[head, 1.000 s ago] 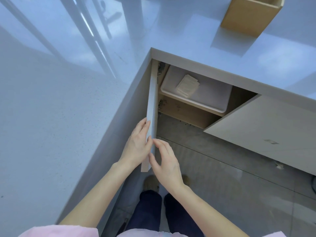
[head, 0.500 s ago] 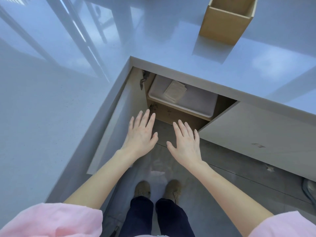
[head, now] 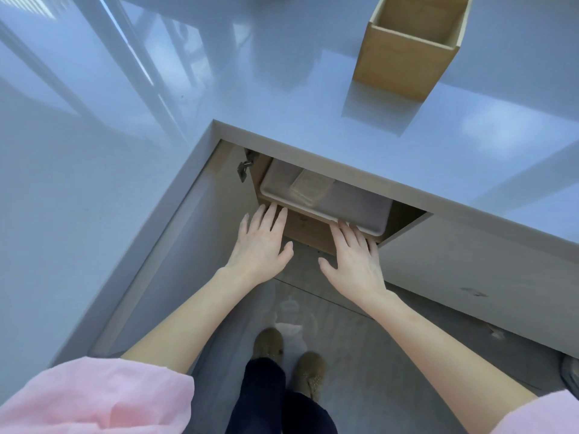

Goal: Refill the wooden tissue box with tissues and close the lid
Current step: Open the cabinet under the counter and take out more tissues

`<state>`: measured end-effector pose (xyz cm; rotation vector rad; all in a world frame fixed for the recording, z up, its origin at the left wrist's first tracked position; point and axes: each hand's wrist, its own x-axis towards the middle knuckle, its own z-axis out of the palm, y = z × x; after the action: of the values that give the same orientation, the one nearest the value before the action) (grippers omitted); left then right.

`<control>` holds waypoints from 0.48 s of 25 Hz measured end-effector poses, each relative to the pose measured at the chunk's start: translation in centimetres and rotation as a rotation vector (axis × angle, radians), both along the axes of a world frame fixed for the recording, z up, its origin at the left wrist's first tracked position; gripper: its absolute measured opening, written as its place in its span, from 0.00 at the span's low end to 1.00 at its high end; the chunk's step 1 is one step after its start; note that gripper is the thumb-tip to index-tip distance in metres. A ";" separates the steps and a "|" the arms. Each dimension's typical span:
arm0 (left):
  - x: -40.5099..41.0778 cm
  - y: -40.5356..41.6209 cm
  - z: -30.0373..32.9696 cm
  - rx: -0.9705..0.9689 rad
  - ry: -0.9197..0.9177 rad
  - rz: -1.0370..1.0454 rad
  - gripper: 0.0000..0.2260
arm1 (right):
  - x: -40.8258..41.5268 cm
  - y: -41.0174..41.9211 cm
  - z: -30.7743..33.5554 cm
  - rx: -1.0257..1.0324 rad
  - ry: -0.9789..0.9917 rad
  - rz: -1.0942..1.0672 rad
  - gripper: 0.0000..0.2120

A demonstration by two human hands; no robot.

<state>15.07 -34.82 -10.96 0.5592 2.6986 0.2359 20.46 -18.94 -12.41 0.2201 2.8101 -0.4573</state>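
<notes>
The wooden tissue box [head: 407,54] stands open-topped on the glossy countertop at the upper right; no lid is in view. Under the counter, inside an open cabinet, a pale plastic bin [head: 351,211] holds a pack of tissues [head: 310,185]. My left hand [head: 261,242] reaches with spread fingers to the bin's front rim near its left end, its fingertips at the rim. My right hand [head: 355,256] is open too, fingertips at the rim's right end. Neither hand holds anything.
The left cabinet door [head: 188,245] is swung wide open against the counter side, with its hinge [head: 244,169] showing. The right cabinet door [head: 485,264] is shut. My feet [head: 288,355] stand on the grey floor below. The countertop [head: 282,98] wraps around in an L.
Both hands let go of the cabinet door, which swung fully open, and moved forward, fingers spread, up to the bin's front rim. The view tilted so the wooden box shows more.
</notes>
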 end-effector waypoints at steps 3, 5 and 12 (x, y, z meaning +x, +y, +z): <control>-2.3 0.6 -2.3 0.042 -0.025 0.020 0.29 | -2.6 0.6 -2.6 -0.107 -0.061 -0.085 0.32; -4.2 1.0 -4.0 0.090 -0.060 0.052 0.29 | -4.4 1.1 -4.7 -0.162 -0.081 -0.133 0.32; -11.1 2.7 -11.4 0.221 -0.099 0.081 0.28 | -10.9 5.3 -11.8 -0.127 -0.024 -0.055 0.28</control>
<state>3.93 -32.15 -22.32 0.4864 2.6181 0.5744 9.57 -13.63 -24.20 0.2744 2.7450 -0.6383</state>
